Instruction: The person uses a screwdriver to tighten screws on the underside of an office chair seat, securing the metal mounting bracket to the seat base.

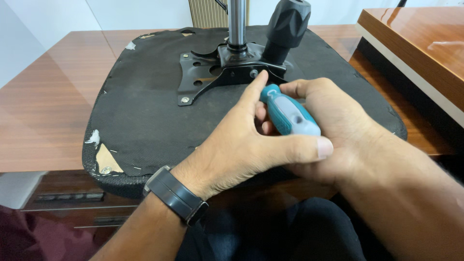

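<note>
While both hands are wrapping the screwdriver (290, 116), the left hand (246, 145) and right hand (333, 130) are gripping its light, rigid teal handle; beyond, its tip is meeting the mounting plate (212, 72) on the upturned chair seat (145, 116).

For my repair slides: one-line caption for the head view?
Both hands grip a teal screwdriver against the metal bracket under an upturned chair seat.
</note>
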